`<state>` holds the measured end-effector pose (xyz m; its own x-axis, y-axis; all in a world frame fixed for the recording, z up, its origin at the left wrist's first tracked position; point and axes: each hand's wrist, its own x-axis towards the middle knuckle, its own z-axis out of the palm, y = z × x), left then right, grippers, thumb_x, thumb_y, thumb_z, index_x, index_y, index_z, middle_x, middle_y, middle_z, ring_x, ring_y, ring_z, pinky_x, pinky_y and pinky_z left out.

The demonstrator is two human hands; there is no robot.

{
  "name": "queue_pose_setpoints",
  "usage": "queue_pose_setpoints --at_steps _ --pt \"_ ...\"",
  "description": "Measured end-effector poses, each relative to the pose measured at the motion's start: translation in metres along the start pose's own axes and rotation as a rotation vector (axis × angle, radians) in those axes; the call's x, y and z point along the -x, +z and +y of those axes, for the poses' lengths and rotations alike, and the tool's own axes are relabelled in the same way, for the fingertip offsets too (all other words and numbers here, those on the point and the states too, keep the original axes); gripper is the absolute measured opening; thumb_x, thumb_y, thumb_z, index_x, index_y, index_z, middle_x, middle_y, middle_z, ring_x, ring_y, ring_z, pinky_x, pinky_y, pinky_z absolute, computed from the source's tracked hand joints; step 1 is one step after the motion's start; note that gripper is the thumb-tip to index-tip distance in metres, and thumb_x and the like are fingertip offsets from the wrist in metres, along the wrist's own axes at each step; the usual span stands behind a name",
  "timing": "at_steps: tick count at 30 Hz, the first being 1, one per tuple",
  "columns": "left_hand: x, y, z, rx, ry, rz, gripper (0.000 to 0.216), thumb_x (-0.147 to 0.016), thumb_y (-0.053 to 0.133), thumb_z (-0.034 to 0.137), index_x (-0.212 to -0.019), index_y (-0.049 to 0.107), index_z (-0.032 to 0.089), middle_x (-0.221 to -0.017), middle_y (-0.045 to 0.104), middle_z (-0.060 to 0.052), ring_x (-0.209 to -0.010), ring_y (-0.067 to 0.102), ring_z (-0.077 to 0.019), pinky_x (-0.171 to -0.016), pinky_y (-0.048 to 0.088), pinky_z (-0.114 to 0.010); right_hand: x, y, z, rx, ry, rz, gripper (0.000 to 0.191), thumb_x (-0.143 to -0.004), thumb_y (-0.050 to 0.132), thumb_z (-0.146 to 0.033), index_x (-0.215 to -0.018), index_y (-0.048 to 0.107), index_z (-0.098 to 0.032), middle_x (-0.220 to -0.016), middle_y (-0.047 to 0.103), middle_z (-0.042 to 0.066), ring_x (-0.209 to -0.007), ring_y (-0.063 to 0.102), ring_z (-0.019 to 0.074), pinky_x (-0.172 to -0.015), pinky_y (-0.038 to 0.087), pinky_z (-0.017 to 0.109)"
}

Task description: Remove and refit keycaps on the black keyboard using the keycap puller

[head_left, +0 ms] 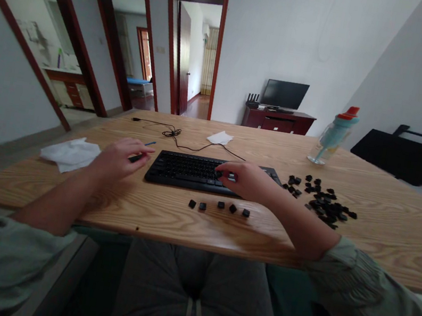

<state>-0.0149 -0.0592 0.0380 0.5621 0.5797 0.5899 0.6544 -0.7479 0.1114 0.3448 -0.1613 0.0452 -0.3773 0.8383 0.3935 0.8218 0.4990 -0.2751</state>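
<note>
A black keyboard (175, 176) lies on the wooden table in front of me, some of its key places without caps. My right hand (245, 180) is over its right half, thumb and forefinger pinched on a small black keycap (218, 174). Left of the keyboard, my left hand (124, 158) is closed around a slim dark tool (135, 158). A thin blue tip (151, 143) shows above those fingers; whether it belongs to the same tool I cannot tell. Several loose keycaps (221, 205) sit in a row near the front edge.
A pile of black keycaps (328, 204) spreads on the right. Behind it stands a clear bottle with a teal lid (331, 138). Crumpled white tissue (72, 152) lies left, white paper (220, 138) behind the keyboard. The cable (171, 132) is coiled at the back left.
</note>
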Motion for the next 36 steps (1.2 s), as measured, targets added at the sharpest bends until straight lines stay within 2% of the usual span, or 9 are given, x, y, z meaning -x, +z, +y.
queue_pose_setpoints --at_steps 2,4,8,11,16,22,26,31,36 --pt "-0.015 0.007 0.036 0.108 0.211 -0.088 0.031 -0.095 0.057 0.037 -0.117 0.074 0.024 -0.099 0.075 -0.008 -0.091 0.068 -0.0221 -0.085 0.052 -0.036 -0.020 0.007 -0.009 -0.057 -0.034 -0.042 0.030 -0.087 0.064 -0.022 -0.114 0.077 -0.021 -0.091 0.077 0.005 -0.071 0.064 0.0156 -0.067 0.048 0.029" --pt "-0.029 0.019 0.063 0.143 0.301 -0.136 0.031 -0.097 0.056 0.034 -0.121 0.073 0.025 -0.104 0.075 -0.007 -0.093 0.069 -0.0204 -0.087 0.053 -0.034 -0.037 0.015 -0.014 -0.154 -0.084 -0.070 0.027 -0.088 0.063 -0.019 -0.110 0.078 -0.018 -0.087 0.077 0.004 -0.068 0.061 0.0132 -0.065 0.045 0.026" --pt "-0.044 0.043 0.080 0.174 0.376 -0.063 0.027 -0.099 0.054 0.030 -0.112 0.074 0.018 -0.102 0.075 -0.009 -0.092 0.068 -0.0199 -0.085 0.054 -0.033 -0.057 0.032 -0.012 -0.376 -0.168 -0.084 0.025 -0.091 0.058 -0.020 -0.103 0.079 -0.013 -0.085 0.076 0.004 -0.069 0.059 0.0126 -0.064 0.043 0.025" --pt "-0.044 0.046 0.077 0.185 0.346 -0.038 0.025 -0.099 0.053 0.029 -0.107 0.074 0.017 -0.099 0.075 -0.008 -0.092 0.068 -0.0197 -0.085 0.054 -0.033 -0.055 0.036 -0.009 -0.443 -0.168 -0.092 0.030 -0.093 0.054 -0.024 -0.110 0.077 -0.016 -0.093 0.078 0.004 -0.073 0.060 0.0139 -0.067 0.045 0.026" --pt "-0.030 0.038 0.055 0.162 0.220 -0.143 0.020 -0.094 0.058 0.031 -0.102 0.074 0.021 -0.114 0.073 -0.008 -0.107 0.067 -0.0230 -0.098 0.052 -0.040 -0.033 0.023 -0.005 -0.338 -0.045 -0.021 0.035 -0.091 0.059 -0.030 -0.118 0.074 -0.014 -0.093 0.076 0.007 -0.074 0.062 0.0156 -0.069 0.046 0.028" --pt "-0.012 0.041 0.020 0.153 0.101 -0.306 0.018 -0.089 0.064 0.035 -0.091 0.075 0.021 -0.099 0.078 -0.006 -0.095 0.069 -0.0229 -0.091 0.054 -0.040 -0.005 0.010 0.026 -0.264 0.130 0.012 0.031 -0.089 0.060 -0.031 -0.112 0.075 -0.015 -0.083 0.072 0.005 -0.061 0.055 0.0129 -0.058 0.040 0.028" --pt "-0.010 0.041 0.020 0.190 0.100 -0.321 0.021 -0.090 0.062 0.037 -0.094 0.078 0.024 -0.100 0.078 -0.004 -0.096 0.069 -0.0206 -0.094 0.053 -0.038 0.002 0.005 0.037 -0.215 0.157 0.022 0.030 -0.088 0.060 -0.032 -0.108 0.075 -0.016 -0.080 0.070 0.005 -0.060 0.054 0.0133 -0.058 0.040 0.028" --pt "-0.010 0.045 0.026 0.205 0.038 -0.239 0.023 -0.090 0.063 0.039 -0.095 0.078 0.023 -0.099 0.078 -0.005 -0.092 0.070 -0.0210 -0.090 0.054 -0.037 0.001 0.006 0.036 -0.204 0.147 0.010 0.029 -0.088 0.060 -0.030 -0.108 0.075 -0.016 -0.078 0.070 0.004 -0.063 0.057 0.0145 -0.062 0.042 0.028" --pt "-0.009 0.047 0.026 0.231 0.053 -0.272 0.021 -0.088 0.064 0.038 -0.094 0.079 0.024 -0.099 0.079 -0.004 -0.094 0.070 -0.0214 -0.091 0.054 -0.038 0.002 0.007 0.035 -0.184 0.154 0.009 0.029 -0.087 0.059 -0.030 -0.107 0.076 -0.017 -0.076 0.070 0.005 -0.064 0.058 0.0153 -0.064 0.043 0.029"
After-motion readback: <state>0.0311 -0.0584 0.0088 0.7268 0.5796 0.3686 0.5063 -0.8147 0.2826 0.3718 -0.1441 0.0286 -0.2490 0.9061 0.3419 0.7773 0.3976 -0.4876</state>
